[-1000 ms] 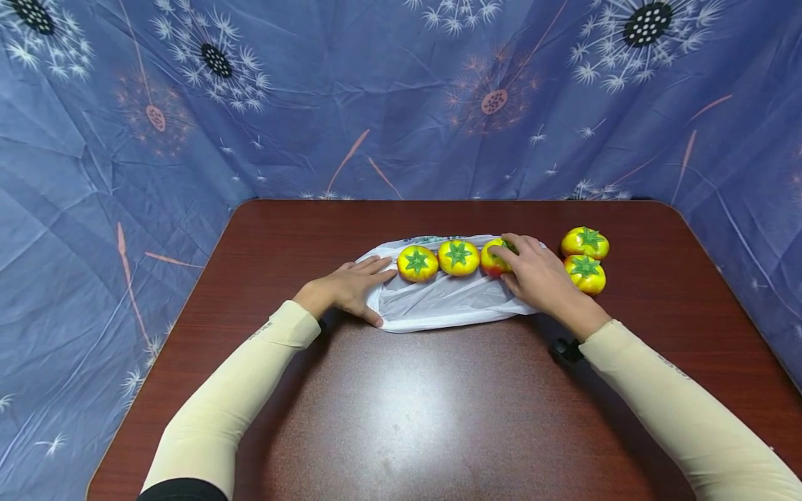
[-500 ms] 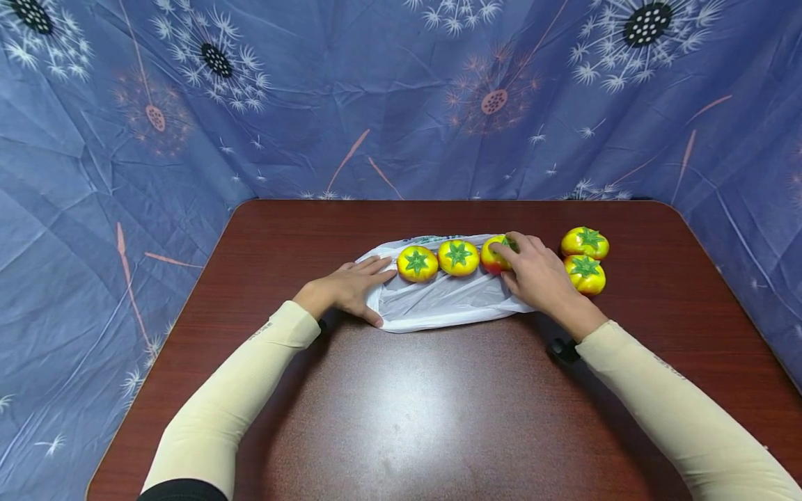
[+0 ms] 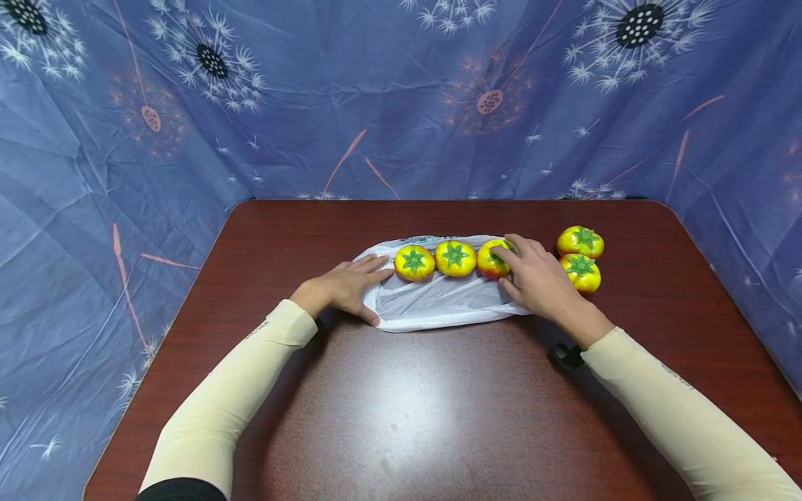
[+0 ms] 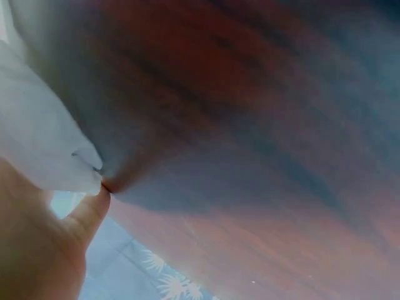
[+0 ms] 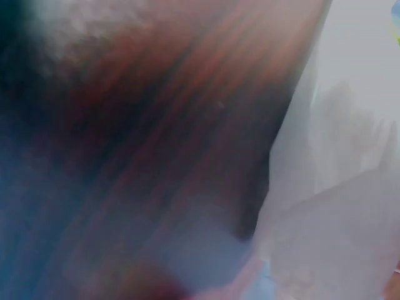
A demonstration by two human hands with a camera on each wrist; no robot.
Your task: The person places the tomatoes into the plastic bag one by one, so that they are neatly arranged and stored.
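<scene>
A white plastic bag [image 3: 438, 303] lies flattened on the table, with three yellow-red persimmons in a row across it. My left hand [image 3: 343, 287] rests with spread fingers on the bag's left end, beside the left persimmon [image 3: 414, 263]. The middle persimmon [image 3: 455, 258] sits untouched. At the row's right end, my right hand [image 3: 544, 280] holds the third persimmon [image 3: 491, 260] between thumb and fingers, hiding its right side. In the left wrist view, the thumb [image 4: 90, 215] meets the bag's edge. The right wrist view shows mostly bag [image 5: 337, 206] and dark tabletop.
Two more persimmons, a rear one [image 3: 580, 241] and a front one [image 3: 581, 273], stand close together on the table right of my right hand. The brown wooden table [image 3: 401, 410] has rounded far corners. A blue patterned cloth [image 3: 376, 90] hangs behind it.
My right hand nudges the third persimmon slightly away from me, then slightly back. The left hand and the other persimmons stay in place; the head view shifts slightly.
</scene>
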